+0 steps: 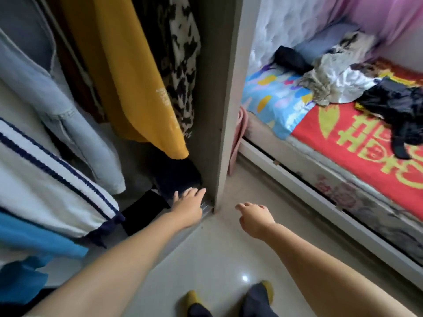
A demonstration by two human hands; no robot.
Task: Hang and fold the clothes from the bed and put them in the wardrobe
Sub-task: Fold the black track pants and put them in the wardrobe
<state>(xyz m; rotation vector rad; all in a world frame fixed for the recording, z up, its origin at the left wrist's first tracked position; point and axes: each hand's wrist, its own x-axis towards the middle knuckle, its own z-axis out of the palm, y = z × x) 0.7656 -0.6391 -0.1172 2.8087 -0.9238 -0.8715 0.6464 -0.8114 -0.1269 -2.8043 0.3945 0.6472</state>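
My left hand (188,203) reaches low into the wardrobe (214,110), fingers straight, touching a dark folded garment (177,177) on its floor. My right hand (254,217) hovers over the floor just outside the wardrobe's side panel, fingers loosely curled and holding nothing. On the bed (343,143) to the right lie a black garment (399,110), a pale grey-white garment (338,81) and another black piece (290,59). A mustard top (128,72) and a black-and-white patterned garment (183,62) hang inside the wardrobe.
Pale denim (68,117), a white top with navy stripes (52,186) and a blue garment (34,243) hang at the left. Another dark piece (142,211) lies on the wardrobe floor. A pink item (239,138) hangs between wardrobe and bed. My feet (231,300) stand on glossy tiles.
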